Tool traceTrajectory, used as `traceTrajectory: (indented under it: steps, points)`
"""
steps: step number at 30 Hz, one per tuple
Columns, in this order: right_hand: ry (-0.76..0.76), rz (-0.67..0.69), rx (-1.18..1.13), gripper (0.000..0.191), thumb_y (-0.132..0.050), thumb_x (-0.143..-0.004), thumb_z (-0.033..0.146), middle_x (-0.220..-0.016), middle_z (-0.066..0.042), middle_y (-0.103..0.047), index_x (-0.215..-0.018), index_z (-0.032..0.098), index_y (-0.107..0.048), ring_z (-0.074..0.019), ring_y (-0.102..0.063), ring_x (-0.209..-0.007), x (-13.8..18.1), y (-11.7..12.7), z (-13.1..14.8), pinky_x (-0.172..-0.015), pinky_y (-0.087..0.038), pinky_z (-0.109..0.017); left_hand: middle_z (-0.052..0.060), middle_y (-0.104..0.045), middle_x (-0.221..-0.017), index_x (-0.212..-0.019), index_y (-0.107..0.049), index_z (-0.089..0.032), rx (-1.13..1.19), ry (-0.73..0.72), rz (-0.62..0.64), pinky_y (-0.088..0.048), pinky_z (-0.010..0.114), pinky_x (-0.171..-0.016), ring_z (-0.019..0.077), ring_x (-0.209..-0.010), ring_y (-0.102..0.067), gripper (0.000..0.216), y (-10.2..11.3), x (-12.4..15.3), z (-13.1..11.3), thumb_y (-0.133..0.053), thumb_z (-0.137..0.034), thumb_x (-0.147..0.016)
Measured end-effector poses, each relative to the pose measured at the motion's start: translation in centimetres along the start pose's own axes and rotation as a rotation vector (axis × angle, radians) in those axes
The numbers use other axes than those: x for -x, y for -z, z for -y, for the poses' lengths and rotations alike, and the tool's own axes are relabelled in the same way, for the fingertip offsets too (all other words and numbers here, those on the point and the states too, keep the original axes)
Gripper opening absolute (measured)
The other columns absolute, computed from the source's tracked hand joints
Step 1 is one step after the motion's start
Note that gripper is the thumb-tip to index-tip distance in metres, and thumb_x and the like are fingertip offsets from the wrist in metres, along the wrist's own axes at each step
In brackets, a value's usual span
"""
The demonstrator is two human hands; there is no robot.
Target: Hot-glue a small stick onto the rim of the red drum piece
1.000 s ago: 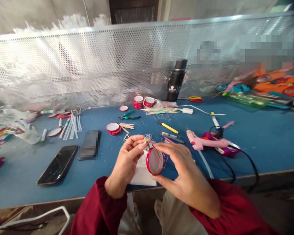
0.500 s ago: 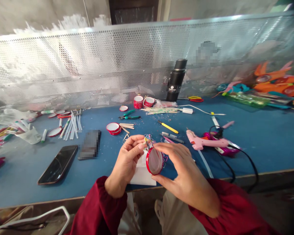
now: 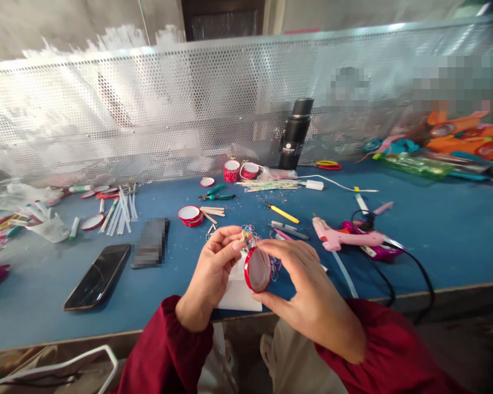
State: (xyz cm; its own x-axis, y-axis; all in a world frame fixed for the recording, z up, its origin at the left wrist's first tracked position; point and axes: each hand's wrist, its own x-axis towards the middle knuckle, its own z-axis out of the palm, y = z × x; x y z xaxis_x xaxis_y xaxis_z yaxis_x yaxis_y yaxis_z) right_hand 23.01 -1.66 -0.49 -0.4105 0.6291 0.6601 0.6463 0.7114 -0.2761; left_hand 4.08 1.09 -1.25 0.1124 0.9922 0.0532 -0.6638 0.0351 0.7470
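1. Little has moved since the earlier frames: the red-rimmed disc [image 3: 258,269] has tilted slightly and sits a touch higher between the hands, and both hands are where they were.
2. Left hand [image 3: 213,268] is pinched shut on a small strip [image 3: 246,238], its tip touching the disc's upper rim.
3. Right hand [image 3: 308,284] grasps the disc by its edge, thumb below and fingers over the top, holding it upright above the bench's [image 3: 456,241] near edge, over a white block [image 3: 239,293].
4. The step in hand looks like fitting the small strip to the disc's rim; the next move likely calls for a steady right grip while the left presses the strip home precisely.
5. Left part of the bench: a clear bag [image 3: 49,227], white sticks [image 3: 121,213], a flat lid [image 3: 91,221] and a dark phone [image 3: 97,276].
6. Middle: a red-and-white lid [image 3: 190,214], green pliers [image 3: 217,192], two red cups [image 3: 240,171], loose coloured bands [image 3: 250,229] and a black flask [image 3: 294,134].
7. Right: a yellow pen [image 3: 282,213], a pink glue gun [image 3: 347,238] with its black cord [image 3: 414,273], and orange toys [image 3: 464,137] at the far end.
8. Blue bench top, dusted with scraps; a perforated metal screen [image 3: 148,109] stands behind it, with a grey wall and a dark doorway beyond.
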Motion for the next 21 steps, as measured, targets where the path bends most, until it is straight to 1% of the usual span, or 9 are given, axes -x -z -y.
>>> traceTrajectory:
  steps: [7,13,18,21]
  points:
    - [0.001,-0.007,0.002,0.068,-0.084,-0.081,0.034,-0.136,-0.013,-0.067,-0.139,0.024,-0.051,-0.0344,-0.062,-0.129,0.0,-0.1,0.0,-0.112,-0.047,-0.059,0.002,-0.08,-0.099,-0.103,-0.076,-0.021,-0.001,0.003,-0.007,-0.053,0.022,-0.081,0.0126,-0.088,-0.072,0.035,0.0,0.0,0.0,-0.093,-0.027,-0.073]
    - [-0.019,-0.064,0.032,0.061,-0.078,-0.086,0.036,-0.135,-0.013,-0.068,-0.139,0.024,-0.051,-0.0343,-0.062,-0.13,-0.1,0.0,0.2,-0.11,-0.049,-0.056,0.006,-0.08,-0.11,-0.112,-0.077,-0.021,-0.035,0.018,0.001,-0.054,0.024,-0.083,0.0161,-0.097,-0.074,0.039,0.4,0.0,0.2,-0.09,-0.031,-0.077]
    - [-0.023,-0.159,0.136,0.052,-0.073,-0.09,0.034,-0.133,-0.013,-0.069,-0.137,0.023,-0.054,-0.0328,-0.065,-0.124,-0.4,0.2,0.8,-0.106,-0.049,-0.052,0.009,-0.08,-0.115,-0.117,-0.077,-0.02,-0.045,0.024,-0.003,-0.054,0.025,-0.081,0.018,-0.098,-0.075,0.04,0.4,-0.1,0.1,-0.085,-0.039,-0.082]
    - [-0.02,-0.178,0.23,0.049,-0.073,-0.091,0.031,-0.132,-0.013,-0.07,-0.136,0.022,-0.055,-0.0333,-0.064,-0.121,-0.5,0.3,1.1,-0.103,-0.047,-0.05,0.01,-0.081,-0.111,-0.114,-0.078,-0.019,-0.057,0.041,-0.004,-0.053,0.025,-0.08,0.0184,-0.098,-0.075,0.037,0.3,-0.1,0.2,-0.083,-0.042,-0.084]
